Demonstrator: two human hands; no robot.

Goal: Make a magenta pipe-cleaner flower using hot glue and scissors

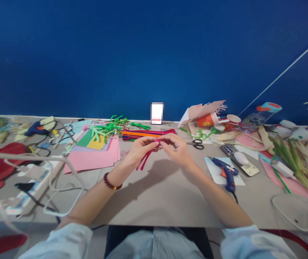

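Observation:
Both hands meet in front of me above the table, fingertips pinched together. My left hand [142,146] is closed on dark pink pipe cleaners [144,161], whose loose ends hang below its fingers. My right hand [175,146] pinches the same pink strands at the fingertips, where the fingers hide most of them. Just behind the hands lies a bundle of pipe cleaners [134,133] in red, orange and purple. Black-handled scissors [197,144] rest to the right of my right hand, their blades partly hidden.
A phone [157,113] stands upright against the blue wall. Coloured paper sheets [91,160] and green pipe-cleaner pieces [110,126] lie to the left, beyond a power strip [32,196]. On the right are a blue glue gun [225,171], another phone [247,167] and paper cups [208,119].

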